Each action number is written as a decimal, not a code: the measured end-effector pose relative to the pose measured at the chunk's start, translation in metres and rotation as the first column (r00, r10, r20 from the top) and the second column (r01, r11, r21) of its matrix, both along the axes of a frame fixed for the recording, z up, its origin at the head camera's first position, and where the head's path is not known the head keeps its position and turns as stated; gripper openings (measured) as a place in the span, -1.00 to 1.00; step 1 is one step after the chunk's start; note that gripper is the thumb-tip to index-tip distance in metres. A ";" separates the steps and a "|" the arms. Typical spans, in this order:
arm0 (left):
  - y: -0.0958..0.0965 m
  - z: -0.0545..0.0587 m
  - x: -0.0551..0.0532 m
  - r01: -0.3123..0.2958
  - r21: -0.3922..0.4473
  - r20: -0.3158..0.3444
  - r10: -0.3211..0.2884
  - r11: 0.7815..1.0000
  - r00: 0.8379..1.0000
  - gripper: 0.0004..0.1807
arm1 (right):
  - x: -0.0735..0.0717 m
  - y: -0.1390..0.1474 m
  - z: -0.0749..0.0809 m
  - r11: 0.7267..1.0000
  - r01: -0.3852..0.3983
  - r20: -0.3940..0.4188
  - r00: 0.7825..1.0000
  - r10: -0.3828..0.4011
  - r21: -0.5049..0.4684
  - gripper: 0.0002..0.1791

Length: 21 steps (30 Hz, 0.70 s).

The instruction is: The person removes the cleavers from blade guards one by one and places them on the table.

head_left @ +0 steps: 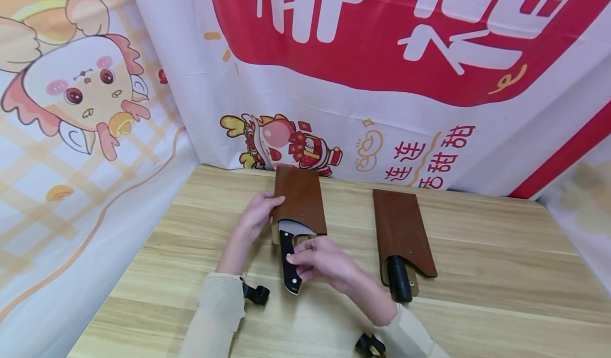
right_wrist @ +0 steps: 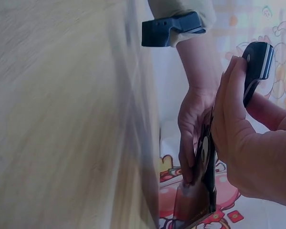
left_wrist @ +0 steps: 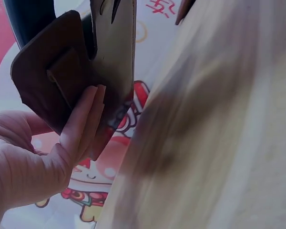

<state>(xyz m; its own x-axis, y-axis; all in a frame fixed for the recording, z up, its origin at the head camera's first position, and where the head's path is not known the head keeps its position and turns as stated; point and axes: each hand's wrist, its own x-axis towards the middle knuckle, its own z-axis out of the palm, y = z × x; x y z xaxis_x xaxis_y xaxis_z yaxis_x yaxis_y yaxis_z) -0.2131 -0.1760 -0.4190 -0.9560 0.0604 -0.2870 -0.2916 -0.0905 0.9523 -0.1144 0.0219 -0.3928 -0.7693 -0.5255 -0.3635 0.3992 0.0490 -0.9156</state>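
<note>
A brown leather sheath point(head_left: 299, 193) is held up over the far part of the table by my left hand point(head_left: 258, 212), thumb on its front and fingers behind. In the left wrist view, those fingers lie along the sheath's back point(left_wrist: 43, 71) beside a small leather loop. A kitchen knife point(head_left: 288, 262) with a black riveted handle points toward me out of the sheath. Only a strip of its blade point(head_left: 296, 227) shows; the leather hides the rest. My right hand point(head_left: 324, 262) grips the handle, which also shows in the right wrist view point(right_wrist: 257, 62).
To the right, a second brown sheath point(head_left: 403, 225) lies on the wooden table point(head_left: 501, 273), a black ribbed handle point(head_left: 399, 278) sticking out of it. A printed cloth point(head_left: 191, 82) hangs along the back and left side. Black camera mounts point(head_left: 256, 294) sit at both wrists.
</note>
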 end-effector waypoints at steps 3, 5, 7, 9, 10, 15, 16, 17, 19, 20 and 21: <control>-0.006 0.003 -0.001 -0.012 0.001 -0.005 0.012 1.000 1.000 -0.60 | 0.003 -0.001 0.005 1.000 -0.025 0.003 1.000 0.025 -0.015 -0.92; -0.011 0.004 -0.001 -0.026 -0.004 -0.006 0.026 1.000 1.000 -0.59 | 0.005 -0.001 0.007 0.999 -0.046 0.001 0.999 0.046 -0.024 -0.93; -0.015 0.005 -0.002 -0.037 -0.005 -0.010 0.037 0.999 0.999 -0.56 | 0.006 -0.001 0.009 0.997 -0.070 -0.003 0.998 0.070 -0.033 -0.90; -0.020 0.007 -0.002 -0.050 -0.004 -0.009 0.050 0.999 0.999 -0.52 | 0.007 0.000 0.010 0.995 -0.096 -0.011 0.995 0.096 -0.039 -0.87; -0.022 0.007 -0.003 -0.055 -0.003 -0.010 0.055 0.998 0.998 -0.50 | 0.008 0.000 0.011 0.993 -0.108 -0.015 0.994 0.107 -0.037 -0.86; -0.031 0.010 -0.003 -0.082 0.010 0.002 0.082 0.997 0.997 -0.51 | 0.010 0.002 0.014 0.987 -0.156 -0.026 0.987 0.156 -0.023 -0.84; -0.032 0.010 -0.003 -0.088 0.015 0.005 0.088 0.996 0.996 -0.53 | 0.011 0.003 0.015 0.986 -0.164 -0.027 0.986 0.163 -0.019 -0.85; -0.034 0.011 -0.003 -0.094 0.016 0.008 0.094 0.995 0.996 -0.55 | 0.012 0.004 0.015 0.986 -0.168 -0.029 0.985 0.168 -0.016 -0.86; -0.037 0.012 -0.003 -0.104 0.020 0.014 0.104 0.994 0.994 -0.58 | 0.013 0.005 0.016 0.984 -0.178 -0.030 0.984 0.178 -0.012 -0.88; -0.038 0.012 -0.003 -0.110 0.020 0.017 0.110 0.994 0.994 -0.59 | 0.014 0.005 0.017 0.983 -0.181 -0.032 0.983 0.181 -0.009 -0.89; -0.040 0.013 -0.002 -0.115 0.019 0.019 0.114 0.993 0.993 -0.57 | 0.015 0.006 0.018 0.983 -0.185 -0.033 0.982 0.185 -0.007 -0.90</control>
<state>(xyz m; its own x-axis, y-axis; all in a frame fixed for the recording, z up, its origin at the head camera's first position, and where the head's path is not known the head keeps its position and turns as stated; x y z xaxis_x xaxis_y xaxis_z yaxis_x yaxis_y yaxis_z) -0.2154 -0.2158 -0.4064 -0.9516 -0.0432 -0.3042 -0.2955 -0.1430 0.9446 -0.0996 0.0275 -0.3752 -0.6698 -0.6631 -0.3342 0.3546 0.1098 -0.9286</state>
